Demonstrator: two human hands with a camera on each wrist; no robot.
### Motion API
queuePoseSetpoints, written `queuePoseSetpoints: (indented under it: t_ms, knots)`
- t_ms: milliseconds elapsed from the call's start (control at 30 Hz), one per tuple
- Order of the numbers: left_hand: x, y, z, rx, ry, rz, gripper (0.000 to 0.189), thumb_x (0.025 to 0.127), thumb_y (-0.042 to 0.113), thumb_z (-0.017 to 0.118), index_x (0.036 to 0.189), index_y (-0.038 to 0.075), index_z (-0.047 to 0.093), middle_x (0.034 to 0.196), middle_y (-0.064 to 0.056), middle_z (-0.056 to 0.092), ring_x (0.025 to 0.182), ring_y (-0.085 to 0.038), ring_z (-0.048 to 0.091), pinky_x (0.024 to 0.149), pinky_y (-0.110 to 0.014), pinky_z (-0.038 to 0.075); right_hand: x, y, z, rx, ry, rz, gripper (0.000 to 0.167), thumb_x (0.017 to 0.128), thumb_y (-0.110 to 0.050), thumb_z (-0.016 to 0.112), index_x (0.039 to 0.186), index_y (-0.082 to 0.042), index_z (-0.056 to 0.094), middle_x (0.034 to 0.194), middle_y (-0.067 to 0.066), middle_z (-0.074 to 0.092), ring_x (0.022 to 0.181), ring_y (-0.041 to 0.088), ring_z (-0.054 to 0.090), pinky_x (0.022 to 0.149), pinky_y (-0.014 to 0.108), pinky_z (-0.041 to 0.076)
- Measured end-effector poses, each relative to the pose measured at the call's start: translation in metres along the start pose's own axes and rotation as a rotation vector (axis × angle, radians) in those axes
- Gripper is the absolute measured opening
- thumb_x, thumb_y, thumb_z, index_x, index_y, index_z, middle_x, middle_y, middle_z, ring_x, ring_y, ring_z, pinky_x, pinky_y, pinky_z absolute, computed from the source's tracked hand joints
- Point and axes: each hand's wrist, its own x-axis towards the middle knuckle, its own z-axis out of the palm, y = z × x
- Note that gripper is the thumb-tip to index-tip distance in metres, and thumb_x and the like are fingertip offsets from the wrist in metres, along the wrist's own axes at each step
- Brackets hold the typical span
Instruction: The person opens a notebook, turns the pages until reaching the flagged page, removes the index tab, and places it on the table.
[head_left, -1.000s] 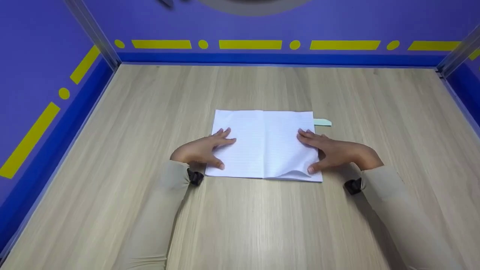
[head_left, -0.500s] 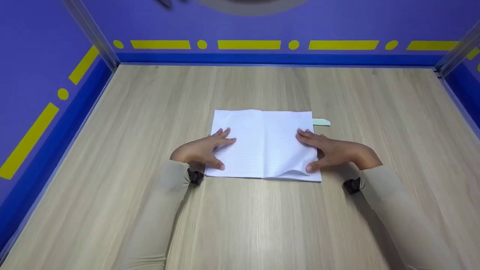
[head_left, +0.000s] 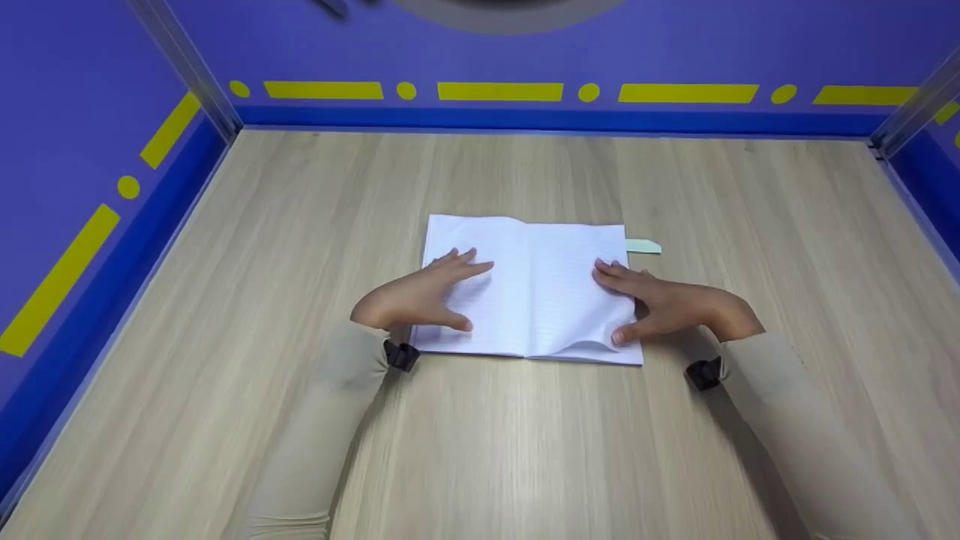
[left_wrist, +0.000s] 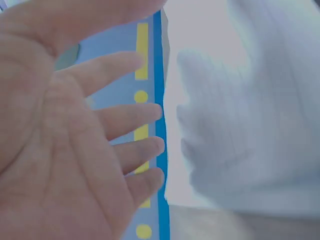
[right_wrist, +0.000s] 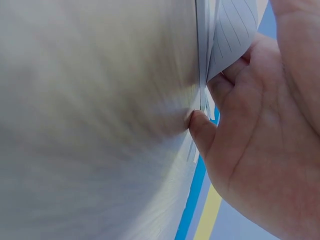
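An open lined notebook lies on the table, its right page buckled up near the bottom corner. Over the left page is my left hand, fingers spread. The left wrist view shows this left hand with straight fingers raised off the paper, their shadow falling on the page. My right hand rests on the right page's outer edge, thumb and fingers apart. In the right wrist view, a lined sheet curls up beside the right hand, and the little finger touches the table.
A pale green tab sticks out past the notebook's right edge onto the wooden table. Blue walls with yellow markings enclose the back and sides. Black wrist cameras are strapped under both sleeves.
My left hand has moved right and slightly away from me, farther over the left page. That page's top edge bulges a little more. The right hand has stayed put.
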Motion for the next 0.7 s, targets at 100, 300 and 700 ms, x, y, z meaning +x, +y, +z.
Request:
queuePoseSetpoints:
  t_ms: [100, 300, 700]
  knots:
    - [0.004, 0.01, 0.004, 0.004, 0.041, 0.068, 0.085, 0.082, 0.025, 0.076, 0.152, 0.02, 0.029, 0.161, -0.007, 0.018, 0.15, -0.024, 0.012, 0.121, -0.042, 0.015, 0.0, 0.0, 0.0, -0.003, 0.0, 0.007, 0.1, 0.083, -0.044, 0.071, 0.155, -0.009, 0.01, 0.163, 0.009, -0.001, 0.15, 0.033, -0.005, 0.117, 0.059, 0.002]
    - [0.017, 0.027, 0.018, 0.016, 0.1, 0.208, 0.074, 0.085, 0.03, 0.073, 0.149, 0.015, 0.038, 0.153, -0.005, 0.038, 0.143, -0.019, 0.032, 0.118, -0.034, 0.025, 0.001, -0.001, 0.001, 0.0, -0.001, 0.01, 0.1, 0.084, -0.044, 0.07, 0.155, -0.009, 0.01, 0.163, 0.008, -0.001, 0.149, 0.033, -0.005, 0.117, 0.059, 0.004]
    - [0.041, 0.054, 0.041, 0.004, 0.129, 0.342, 0.059, 0.086, 0.029, 0.072, 0.137, 0.008, 0.052, 0.128, -0.008, 0.058, 0.117, -0.023, 0.056, 0.1, -0.034, 0.044, 0.0, -0.001, 0.0, -0.019, 0.002, -0.016, 0.097, 0.085, -0.042, 0.07, 0.154, -0.007, 0.011, 0.163, 0.012, 0.0, 0.149, 0.036, -0.005, 0.115, 0.062, 0.001]
